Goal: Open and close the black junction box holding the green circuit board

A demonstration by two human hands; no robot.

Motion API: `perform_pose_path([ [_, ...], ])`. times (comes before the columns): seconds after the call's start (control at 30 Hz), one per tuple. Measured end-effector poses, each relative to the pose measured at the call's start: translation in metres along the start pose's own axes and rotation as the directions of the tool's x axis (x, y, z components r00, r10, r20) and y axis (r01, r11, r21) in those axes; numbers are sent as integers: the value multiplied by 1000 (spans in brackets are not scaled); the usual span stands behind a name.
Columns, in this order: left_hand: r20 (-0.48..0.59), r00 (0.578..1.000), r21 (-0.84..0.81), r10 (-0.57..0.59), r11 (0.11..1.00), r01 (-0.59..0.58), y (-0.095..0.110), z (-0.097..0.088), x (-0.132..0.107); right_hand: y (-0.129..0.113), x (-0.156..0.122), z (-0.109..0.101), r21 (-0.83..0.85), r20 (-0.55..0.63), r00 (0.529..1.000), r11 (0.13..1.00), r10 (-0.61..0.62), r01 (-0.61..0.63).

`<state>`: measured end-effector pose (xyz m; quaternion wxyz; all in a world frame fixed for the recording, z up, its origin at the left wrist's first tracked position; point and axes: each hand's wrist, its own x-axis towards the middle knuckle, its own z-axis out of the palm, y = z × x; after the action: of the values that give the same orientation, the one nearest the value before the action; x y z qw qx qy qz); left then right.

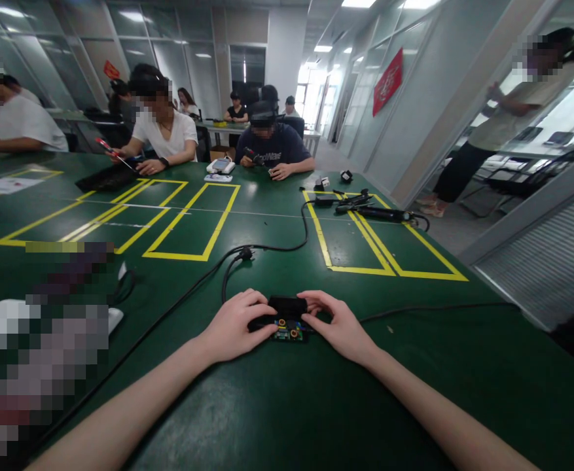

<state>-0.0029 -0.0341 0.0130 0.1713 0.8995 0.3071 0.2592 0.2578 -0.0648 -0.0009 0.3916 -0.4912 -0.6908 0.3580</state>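
Note:
On the green table just in front of me is a black casing [288, 305], and a small circuit board [288, 333] with copper-wound coils shows at its near side. My left hand [240, 325] grips the left end, its fingers on the casing and its thumb by the left edge of the board. At the other end my right hand [338, 325] holds the casing between bent fingers and thumb. The casing's two ends are hidden under my fingers. Whether the board sits inside the casing or against it, I cannot tell.
A black cable [188, 296] with a plug [246, 253] runs across the green table [287, 405]. Yellow tape outlines [176, 256] mark its surface. Black tools [379, 214] lie at the far right. A person [271, 147] works opposite; another [163, 131] sits further left.

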Motion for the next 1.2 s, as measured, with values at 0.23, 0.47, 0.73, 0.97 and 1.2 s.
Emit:
perform_pose_path([
  [0.23, 4, 1000, -22, 22, 1000, -22, -1, -1, -1, -5, -2, -1, 72, 30, 999, 997, -37, 35],
  [0.47, -26, 998, -18, 50, 999, -51, -4, 2, -1, -12, -3, -4, 143, 85, 996, 990, 0, -13],
  [0.73, -119, 993, -85, -26, 996, 16, -6, 9, -3, -6, -6, -8, 151, 112, 993, 988, -45, 28],
  [0.97, -2, 996, -199, -93, 976, 90, 1, 1, -6, -13, -8, -9, 34, 165, 948, 962, -272, 270],
  [1.2, 94, 991, -61, 91, 994, -86, 3, 0, -5, -10, -10, -2, -113, 231, 913, 922, -338, 370],
])
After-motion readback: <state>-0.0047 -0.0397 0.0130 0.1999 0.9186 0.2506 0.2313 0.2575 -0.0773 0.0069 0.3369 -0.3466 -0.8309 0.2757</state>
